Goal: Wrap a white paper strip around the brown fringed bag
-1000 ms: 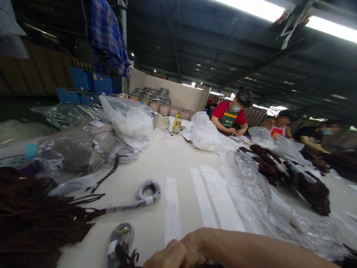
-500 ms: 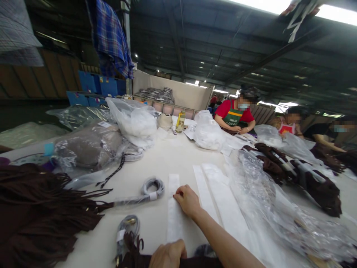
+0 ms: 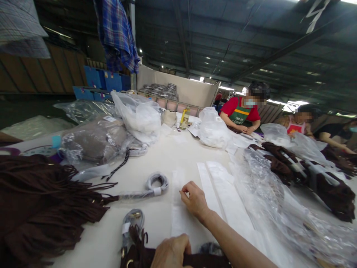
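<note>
Brown fringed article [image 3: 41, 212], laid at far left; brown piece [image 3: 139, 257], set at lower centre, covered partly by curled left hand [image 3: 170, 253], grip hidden; white strip [image 3: 177, 217], laid flat beyond; right hand [image 3: 196, 201], fingertips pinched narrow over it, contents not discernible.

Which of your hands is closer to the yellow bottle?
Right. My right hand is nearer, short of the bottle; my left hand is farther from it, on brown fabric.

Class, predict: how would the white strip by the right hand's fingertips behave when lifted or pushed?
The white strip is probably light, since it looks thin. It would likely bend, being long and narrow, and may slide, lying flat.
</note>
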A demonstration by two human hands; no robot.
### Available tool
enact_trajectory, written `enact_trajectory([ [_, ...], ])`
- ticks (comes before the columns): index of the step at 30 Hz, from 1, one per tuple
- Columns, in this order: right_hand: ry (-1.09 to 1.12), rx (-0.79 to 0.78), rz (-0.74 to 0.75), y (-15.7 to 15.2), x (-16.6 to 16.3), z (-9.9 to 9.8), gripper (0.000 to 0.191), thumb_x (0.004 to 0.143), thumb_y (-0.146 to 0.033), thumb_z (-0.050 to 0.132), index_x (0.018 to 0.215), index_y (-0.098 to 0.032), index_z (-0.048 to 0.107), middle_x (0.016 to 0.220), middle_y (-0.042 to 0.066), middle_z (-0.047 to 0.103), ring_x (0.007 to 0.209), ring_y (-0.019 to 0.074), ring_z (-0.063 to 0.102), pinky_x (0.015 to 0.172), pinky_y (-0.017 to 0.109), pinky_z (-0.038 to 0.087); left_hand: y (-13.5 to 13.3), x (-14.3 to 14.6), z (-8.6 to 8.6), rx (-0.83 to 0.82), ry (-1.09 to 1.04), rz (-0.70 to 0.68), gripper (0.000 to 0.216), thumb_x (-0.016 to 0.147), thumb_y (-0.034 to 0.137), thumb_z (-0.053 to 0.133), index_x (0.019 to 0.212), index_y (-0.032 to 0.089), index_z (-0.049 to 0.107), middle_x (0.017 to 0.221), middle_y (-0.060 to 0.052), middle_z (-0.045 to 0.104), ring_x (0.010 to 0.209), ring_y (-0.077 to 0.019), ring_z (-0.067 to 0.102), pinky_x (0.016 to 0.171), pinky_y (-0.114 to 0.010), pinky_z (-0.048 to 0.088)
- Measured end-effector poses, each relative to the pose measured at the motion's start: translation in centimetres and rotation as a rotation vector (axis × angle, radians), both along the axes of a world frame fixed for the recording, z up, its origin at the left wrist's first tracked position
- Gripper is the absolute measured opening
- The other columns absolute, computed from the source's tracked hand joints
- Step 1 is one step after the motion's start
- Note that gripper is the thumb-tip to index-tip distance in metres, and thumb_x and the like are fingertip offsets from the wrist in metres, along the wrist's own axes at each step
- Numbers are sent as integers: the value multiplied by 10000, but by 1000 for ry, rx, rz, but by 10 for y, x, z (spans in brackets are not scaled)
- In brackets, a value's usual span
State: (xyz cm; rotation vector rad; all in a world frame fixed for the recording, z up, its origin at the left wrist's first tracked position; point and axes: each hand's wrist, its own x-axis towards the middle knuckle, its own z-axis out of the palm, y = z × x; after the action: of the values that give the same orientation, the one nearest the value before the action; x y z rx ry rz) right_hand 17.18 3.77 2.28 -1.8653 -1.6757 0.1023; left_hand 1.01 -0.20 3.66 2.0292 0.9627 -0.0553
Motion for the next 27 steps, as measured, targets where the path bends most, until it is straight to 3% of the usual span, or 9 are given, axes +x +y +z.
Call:
enact_trajectory([
  [6, -15, 224, 184, -31, -2, 30, 116, 823, -163, 440, 722, -202, 479, 776, 53, 545, 766, 169, 537, 693, 304, 462, -3, -2, 11, -2, -7, 18, 299, 571, 153, 599, 866, 203, 587, 912, -19, 609, 889, -209, 515, 756, -283, 346],
  [8, 0, 268, 231, -45, -9, 39, 108, 833, -137, 423, 760, -203, 466, 937, 96, 569, 919, 178, 551, 775, 323, 478, -5, -2, 16, -9, -12, 23, 310, 569, 172, 599, 878, 190, 582, 944, -30, 598, 917, -220, 500, 778, -298, 339],
  [11, 70, 294, 258, -62, -20, 49, 116, 820, -91, 428, 783, -197, 458, 1232, 156, 475, 1169, 203, 461, 900, 365, 453, -9, -3, 23, 93, -41, 28, 294, 598, 174, 560, 891, 174, 580, 972, -44, 579, 947, -230, 483, 821, -330, 319],
  [13, 132, 310, 257, -69, -26, 54, 135, 799, -72, 440, 755, -198, 463, 1143, 152, 534, 1216, 220, 424, 892, 364, 458, -14, -4, 28, 206, -30, 42, 273, 627, 177, 536, 896, 164, 582, 978, -58, 569, 956, -244, 474, 837, -362, 309],
  [16, 231, 343, 238, -78, -35, 61, 151, 761, -68, 484, 697, -205, 490, 803, 79, 584, 1145, 236, 475, 804, 334, 480, -23, -5, 29, 386, 25, 72, 236, 671, 189, 530, 899, 154, 582, 954, -76, 570, 953, -272, 473, 835, -414, 312],
  [20, 544, 333, 129, -95, -50, 68, 102, 699, -117, 578, 707, -190, 507, 935, 57, 523, 798, 152, 554, 631, 253, 467, -44, -13, 12, 655, -79, 189, 238, 734, 150, 523, 969, 157, 557, 1049, -109, 550, 996, -287, 470, 807, -415, 373],
  [22, 759, 322, 103, -107, -58, 71, 185, 671, -147, 604, 803, -201, 486, 936, 32, 513, 663, 100, 527, 581, 226, 450, -56, -20, 2, 764, -219, 266, 210, 788, 144, 468, 983, 160, 545, 1079, -122, 538, 997, -271, 485, 797, -393, 411],
  [24, 943, 305, 108, -118, -65, 75, 399, 635, -161, 624, 985, -223, 444, 920, 13, 525, 617, 85, 525, 572, 216, 452, -67, -28, -3, 768, -359, 327, 179, 835, 167, 393, 919, 166, 550, 1004, -116, 554, 948, -244, 520, 797, -369, 440],
  [27, 1075, 284, 133, -135, -73, 79, 710, 592, -171, 637, 1225, -253, 328, 963, 19, 533, 624, 96, 551, 558, 224, 471, -82, -37, 2, 549, -466, 403, 190, 832, 210, 368, 762, 186, 543, 838, -81, 562, 841, -217, 558, 771, -342, 464],
])
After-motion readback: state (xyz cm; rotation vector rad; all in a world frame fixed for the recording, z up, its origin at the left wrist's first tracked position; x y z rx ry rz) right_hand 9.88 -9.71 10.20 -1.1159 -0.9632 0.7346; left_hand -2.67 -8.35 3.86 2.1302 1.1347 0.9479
